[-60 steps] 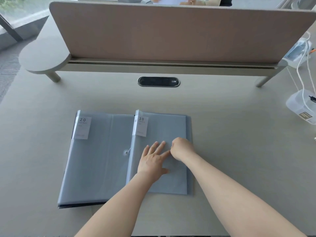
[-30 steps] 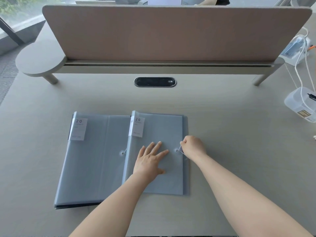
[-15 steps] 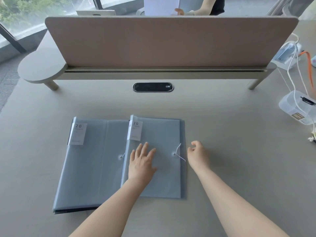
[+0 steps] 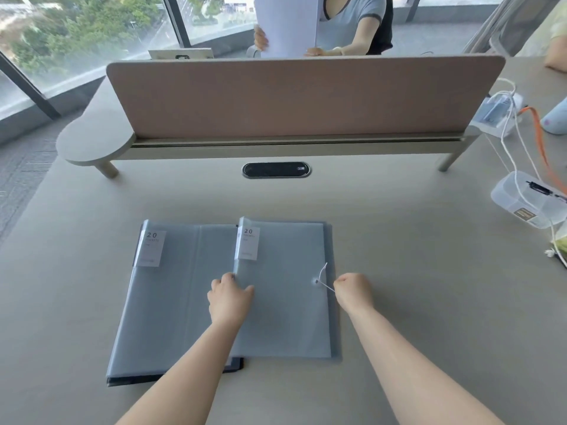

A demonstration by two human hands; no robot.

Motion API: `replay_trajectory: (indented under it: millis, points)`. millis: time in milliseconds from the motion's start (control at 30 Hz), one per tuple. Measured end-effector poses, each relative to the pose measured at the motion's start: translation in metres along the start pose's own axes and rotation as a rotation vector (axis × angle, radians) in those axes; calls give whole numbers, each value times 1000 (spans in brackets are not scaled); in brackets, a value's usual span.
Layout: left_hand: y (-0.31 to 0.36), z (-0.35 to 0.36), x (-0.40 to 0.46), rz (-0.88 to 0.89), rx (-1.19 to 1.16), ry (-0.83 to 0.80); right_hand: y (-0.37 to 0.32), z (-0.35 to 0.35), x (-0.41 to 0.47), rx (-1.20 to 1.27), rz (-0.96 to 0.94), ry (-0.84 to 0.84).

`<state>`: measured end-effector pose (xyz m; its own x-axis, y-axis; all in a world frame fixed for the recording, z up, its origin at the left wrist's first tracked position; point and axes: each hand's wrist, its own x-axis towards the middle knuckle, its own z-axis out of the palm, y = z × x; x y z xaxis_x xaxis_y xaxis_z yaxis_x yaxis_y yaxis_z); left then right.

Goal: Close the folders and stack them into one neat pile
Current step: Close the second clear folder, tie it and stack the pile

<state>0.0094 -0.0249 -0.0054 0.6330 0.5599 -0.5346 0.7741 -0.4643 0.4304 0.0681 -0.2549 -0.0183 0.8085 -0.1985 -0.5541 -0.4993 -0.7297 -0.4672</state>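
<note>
So your left hand [image 4: 230, 297] isn't flat on the cover anymore: a moment ago it was spread out palm-down in the middle of the right folder [image 4: 283, 289], now it's slid over to that folder's left edge and the fingers are curled up around it, thumb lying on top, looks like you're pinching the spine side. Your right hand [image 4: 352, 291] has pulled back off the right edge too and is bunched into a loose fist just beside the folder, with the white string [image 4: 324, 279] of the closure running from the little button [image 4: 316, 281] toward your knuckles; I can't honestly tell if you've got the end pinched or it's just lying against your hand. The string itself looks looped at the button but one tail is sticking out loose, so I'd guess the tie is either just done or about to be let go. Both folders are shut, lying side by side on the desk [image 4: 399, 302], the right one overlapping the right edge of the left folder [image 4: 171, 302]. So to me this reads as closing basically finished and you setting up for the stacking bit: lift the right one by that edge and drop it square on the left one. Watch that loose string, it could snag or drag.
</note>
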Motion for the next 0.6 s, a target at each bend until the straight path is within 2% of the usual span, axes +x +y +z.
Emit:
replay_trajectory:
  millis: [133, 233, 333, 500, 600]
  points:
    - [6, -2, 9, -119, -94, -33, 3, 0, 9, 80, 106, -52]
    - [9, -1, 9, -123, -128, -80, 10, 2, 14, 255, 197, -64]
    - [11, 4, 6, -115, -121, -108, 18, -3, 9, 312, 235, -70]
    - [10, 21, -2, -110, -57, -125, 34, -11, 8, 259, 163, -80]
    - [8, 29, -6, -111, -81, -141, 44, -11, 10, 283, 117, -10]
